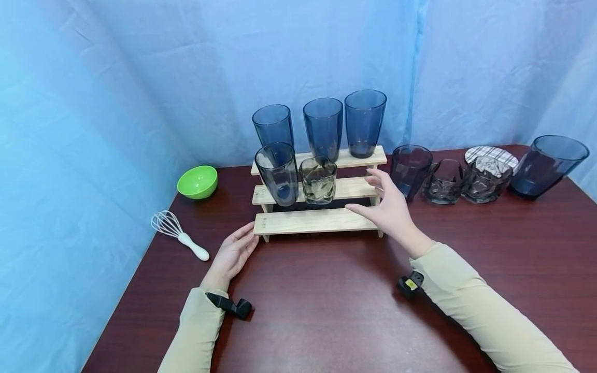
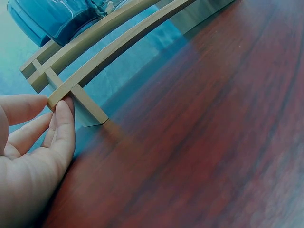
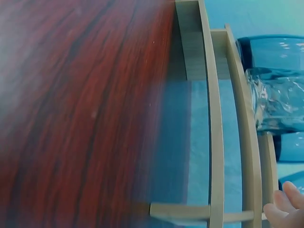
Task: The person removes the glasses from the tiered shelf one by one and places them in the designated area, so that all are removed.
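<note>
A three-step wooden display stand [image 1: 322,221] holds drinking glasses. My left hand [image 1: 234,252] pinches the left end of its lowest step; in the left wrist view the thumb [image 2: 28,107] lies at the board's corner and the fingers curl beneath. My right hand [image 1: 389,210] holds nothing, thumb and fingers spread apart near the right end of the middle step. On that step stand a tall grey-blue glass [image 1: 278,176] and, right of it, a short wavy tumbler [image 1: 319,182]. Three tall blue glasses [image 1: 323,127] line the top step. The lowest step is bare.
Right of the stand are a tall dark glass [image 1: 410,168], two short tumblers [image 1: 443,184], a checked round coaster [image 1: 492,154] and a tilted-looking blue glass [image 1: 545,166]. At left lie a green bowl [image 1: 198,182] and a white whisk [image 1: 179,233]. Blue curtains [image 1: 210,77] hang behind.
</note>
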`<state>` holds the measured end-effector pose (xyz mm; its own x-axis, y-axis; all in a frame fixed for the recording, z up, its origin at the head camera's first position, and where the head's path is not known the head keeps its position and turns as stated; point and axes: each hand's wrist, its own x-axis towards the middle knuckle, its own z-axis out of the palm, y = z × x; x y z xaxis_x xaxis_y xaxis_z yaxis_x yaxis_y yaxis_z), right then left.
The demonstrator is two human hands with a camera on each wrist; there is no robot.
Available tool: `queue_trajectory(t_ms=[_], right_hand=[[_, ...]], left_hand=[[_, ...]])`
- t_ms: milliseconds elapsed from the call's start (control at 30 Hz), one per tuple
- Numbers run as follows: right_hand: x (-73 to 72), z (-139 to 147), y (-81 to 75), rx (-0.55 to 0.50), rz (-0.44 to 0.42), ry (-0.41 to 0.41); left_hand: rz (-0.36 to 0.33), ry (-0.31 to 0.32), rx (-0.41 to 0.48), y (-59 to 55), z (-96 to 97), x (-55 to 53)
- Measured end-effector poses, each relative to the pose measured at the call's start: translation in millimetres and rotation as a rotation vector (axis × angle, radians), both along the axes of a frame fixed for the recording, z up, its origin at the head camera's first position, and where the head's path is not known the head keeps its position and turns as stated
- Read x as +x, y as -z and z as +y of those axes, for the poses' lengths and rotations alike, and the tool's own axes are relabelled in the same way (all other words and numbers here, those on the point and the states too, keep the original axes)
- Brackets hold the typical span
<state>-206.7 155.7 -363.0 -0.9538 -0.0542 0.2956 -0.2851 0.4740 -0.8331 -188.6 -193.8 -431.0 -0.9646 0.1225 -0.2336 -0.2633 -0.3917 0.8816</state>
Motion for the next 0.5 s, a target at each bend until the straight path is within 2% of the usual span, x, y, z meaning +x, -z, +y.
queue_trajectory(t_ms=[267,500], right_hand=[[-11.6,-20,-0.3,-0.068,0.041,-0.006],[-17.9,-35,-0.8,-0.047,0.024,-0.005]], left_hand=[[-0.011,-0.001,0.001,-1.0,0.3,-1.0],[0.003,0.000,0.000,1.1,-1.2,0.2]])
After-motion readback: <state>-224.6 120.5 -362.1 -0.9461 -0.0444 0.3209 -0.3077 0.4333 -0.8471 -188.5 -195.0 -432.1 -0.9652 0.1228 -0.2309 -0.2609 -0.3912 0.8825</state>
